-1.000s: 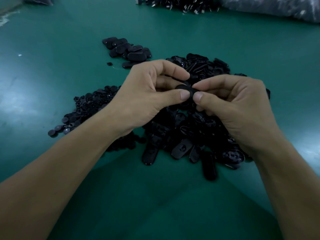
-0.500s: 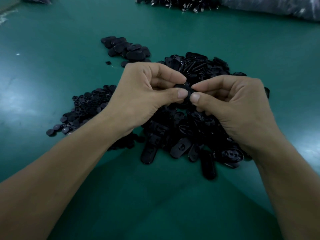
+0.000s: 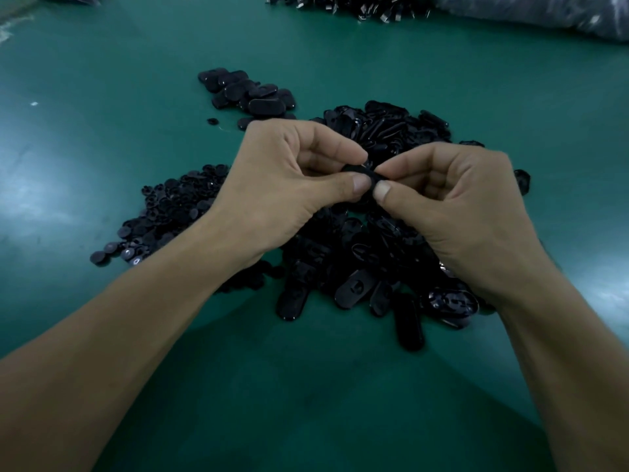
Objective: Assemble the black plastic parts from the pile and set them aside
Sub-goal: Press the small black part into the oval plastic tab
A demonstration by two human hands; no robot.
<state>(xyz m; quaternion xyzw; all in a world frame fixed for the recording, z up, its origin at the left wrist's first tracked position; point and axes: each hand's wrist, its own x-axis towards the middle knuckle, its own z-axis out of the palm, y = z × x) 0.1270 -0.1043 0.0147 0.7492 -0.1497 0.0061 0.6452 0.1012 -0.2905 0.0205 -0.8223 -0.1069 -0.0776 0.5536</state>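
Barely any shift: both hands stay put and the thumbs close in slightly. The left hand (image 3: pixel 282 185) and right hand (image 3: pixel 456 206) pinch one small black part (image 3: pixel 357 170) between thumb and curled index fingers, thumb tips nearly touching. It sits above the main pile (image 3: pixel 357 287) on the green surface (image 3: pixel 102 80). The round-cap pile (image 3: pixel 170 212) lies left and a separate oblong heap (image 3: pixel 248 93) lies beyond.
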